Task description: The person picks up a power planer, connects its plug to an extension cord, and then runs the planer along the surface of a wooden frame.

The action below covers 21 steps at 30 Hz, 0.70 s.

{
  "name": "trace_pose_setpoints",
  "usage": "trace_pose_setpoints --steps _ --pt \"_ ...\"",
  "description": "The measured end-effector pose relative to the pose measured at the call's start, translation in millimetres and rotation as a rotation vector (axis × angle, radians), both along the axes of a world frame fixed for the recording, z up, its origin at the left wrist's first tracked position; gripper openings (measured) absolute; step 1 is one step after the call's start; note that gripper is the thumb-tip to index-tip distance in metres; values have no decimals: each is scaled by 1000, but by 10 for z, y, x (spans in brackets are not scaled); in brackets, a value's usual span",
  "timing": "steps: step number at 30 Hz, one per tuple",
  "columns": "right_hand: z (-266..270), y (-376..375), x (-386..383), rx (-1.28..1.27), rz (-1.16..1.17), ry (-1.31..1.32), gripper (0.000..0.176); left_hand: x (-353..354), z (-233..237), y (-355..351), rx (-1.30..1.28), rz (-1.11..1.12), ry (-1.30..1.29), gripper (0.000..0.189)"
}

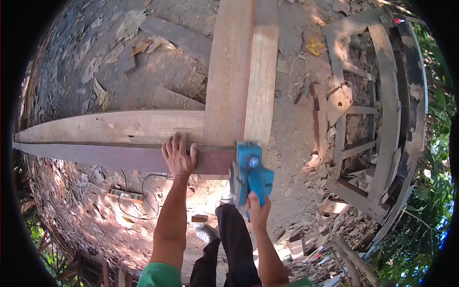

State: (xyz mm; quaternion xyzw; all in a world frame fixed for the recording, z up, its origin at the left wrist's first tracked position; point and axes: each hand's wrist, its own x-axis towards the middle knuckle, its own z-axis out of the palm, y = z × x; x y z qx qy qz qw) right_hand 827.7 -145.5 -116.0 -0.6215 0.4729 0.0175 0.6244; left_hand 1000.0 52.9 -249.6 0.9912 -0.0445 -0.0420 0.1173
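My left hand [179,155] lies on the dark reddish-brown board [119,157], fingers spread over its upper edge towards a pale plank [143,126] alongside. My right hand [258,210] is wrapped round the rear handle of a blue handheld power tool [256,167], which looks like a circular saw. The tool is at the right end of the dark board; its blade and the exact contact are hidden. Beyond it, a wide brown beam [228,71] and a paler beam [261,81] run side by side away from me.
A wooden frame with crosspieces [382,115] stands on the right. A power strip [125,195] and dark cable lie on the ground at left. Offcuts, dry leaves and a loose board [177,36] litter the soil. My shoe [205,234] shows below.
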Motion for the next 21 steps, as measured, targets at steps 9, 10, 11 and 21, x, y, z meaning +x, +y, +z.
trace_pose_setpoints --steps 9,10,11,21 --pt "-87 44 -15 -33 -42 -58 35 -24 -10 -24 19 2 3 50" --pt "-39 21 139 -28 -56 -72 34 -17 -6 -24 18 3 3 51" --pt "-47 -16 262 -23 -65 -73 34 -8 -2 -19 21 3 3 51" --pt "-68 -293 1385 -55 -90 -72 39 12 30 -18 17 9 57 52"
